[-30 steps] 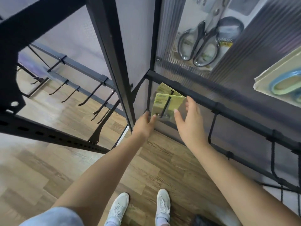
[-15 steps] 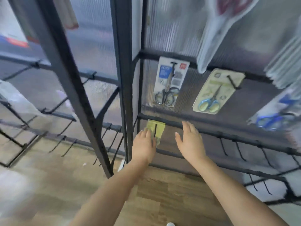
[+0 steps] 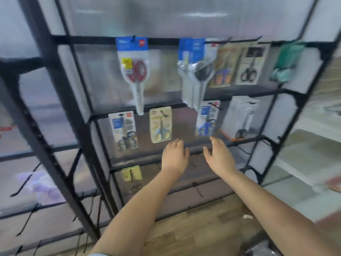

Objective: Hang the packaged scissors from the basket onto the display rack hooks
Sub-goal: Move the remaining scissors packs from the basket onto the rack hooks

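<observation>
- Both hands empty: left hand (image 3: 174,157) and right hand (image 3: 219,156) are spread open in front of the display rack (image 3: 88,115), each grip loose, holding nothing.
- A yellow scissors pack (image 3: 131,174) hangs on the low rail, left of and below the left hand.
- The basket is out of view.
- My read: fetch the next pack, hold it by the card top, and line its hole squarely with a free hook.
</observation>
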A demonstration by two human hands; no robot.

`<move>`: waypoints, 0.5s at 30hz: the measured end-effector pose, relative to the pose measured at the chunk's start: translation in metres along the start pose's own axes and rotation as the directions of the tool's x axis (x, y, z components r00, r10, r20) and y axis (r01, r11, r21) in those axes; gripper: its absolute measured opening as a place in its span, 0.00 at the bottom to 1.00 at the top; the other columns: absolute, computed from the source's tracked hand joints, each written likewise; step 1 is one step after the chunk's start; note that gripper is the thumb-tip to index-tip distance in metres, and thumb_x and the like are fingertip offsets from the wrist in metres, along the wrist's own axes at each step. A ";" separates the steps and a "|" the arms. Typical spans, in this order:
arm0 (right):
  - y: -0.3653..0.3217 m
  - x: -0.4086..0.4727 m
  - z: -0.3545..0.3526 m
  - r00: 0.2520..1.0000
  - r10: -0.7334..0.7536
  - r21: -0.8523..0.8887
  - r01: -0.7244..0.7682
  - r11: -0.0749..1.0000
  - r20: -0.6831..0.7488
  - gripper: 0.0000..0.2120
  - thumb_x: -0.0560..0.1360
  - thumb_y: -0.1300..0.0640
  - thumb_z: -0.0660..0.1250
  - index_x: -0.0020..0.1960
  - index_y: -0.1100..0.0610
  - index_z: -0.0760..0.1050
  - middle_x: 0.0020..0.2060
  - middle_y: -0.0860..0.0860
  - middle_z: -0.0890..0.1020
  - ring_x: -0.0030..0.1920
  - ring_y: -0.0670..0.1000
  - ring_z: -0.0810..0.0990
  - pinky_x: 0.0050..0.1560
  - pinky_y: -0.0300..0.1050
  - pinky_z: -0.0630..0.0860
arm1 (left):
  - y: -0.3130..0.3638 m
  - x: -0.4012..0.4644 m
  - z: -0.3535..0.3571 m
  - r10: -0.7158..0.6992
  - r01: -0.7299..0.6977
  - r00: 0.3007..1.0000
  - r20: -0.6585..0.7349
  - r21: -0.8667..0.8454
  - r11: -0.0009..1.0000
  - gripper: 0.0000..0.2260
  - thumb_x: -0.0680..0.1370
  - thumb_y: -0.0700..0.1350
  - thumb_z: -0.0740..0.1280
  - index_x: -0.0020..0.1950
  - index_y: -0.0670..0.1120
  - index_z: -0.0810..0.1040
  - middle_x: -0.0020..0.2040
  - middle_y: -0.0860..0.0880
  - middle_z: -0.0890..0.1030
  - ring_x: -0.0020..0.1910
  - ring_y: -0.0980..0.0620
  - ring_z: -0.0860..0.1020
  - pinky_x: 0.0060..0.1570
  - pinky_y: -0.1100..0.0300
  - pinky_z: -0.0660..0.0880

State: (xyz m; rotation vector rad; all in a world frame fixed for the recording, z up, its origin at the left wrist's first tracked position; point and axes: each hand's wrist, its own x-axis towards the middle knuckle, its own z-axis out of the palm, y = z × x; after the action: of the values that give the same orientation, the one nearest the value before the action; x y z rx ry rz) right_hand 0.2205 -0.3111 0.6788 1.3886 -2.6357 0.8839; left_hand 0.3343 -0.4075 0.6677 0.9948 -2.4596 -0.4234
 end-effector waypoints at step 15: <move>0.246 -0.282 -0.117 0.746 0.661 -0.106 -0.666 0.738 -0.082 0.17 0.80 0.55 0.57 0.65 0.62 0.66 0.59 0.59 0.73 0.59 0.60 0.73 0.55 0.51 0.72 | 0.263 -0.167 0.170 0.363 -0.268 0.758 0.542 -0.249 0.931 0.16 0.80 0.46 0.59 0.64 0.39 0.71 0.61 0.40 0.74 0.62 0.40 0.71 0.57 0.50 0.69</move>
State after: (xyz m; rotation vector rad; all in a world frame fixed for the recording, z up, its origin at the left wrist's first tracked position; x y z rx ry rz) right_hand 0.1747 0.0662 0.5820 0.3486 -3.1198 0.7265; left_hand 0.2025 -0.0875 0.5889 0.3846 -2.9995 -0.8983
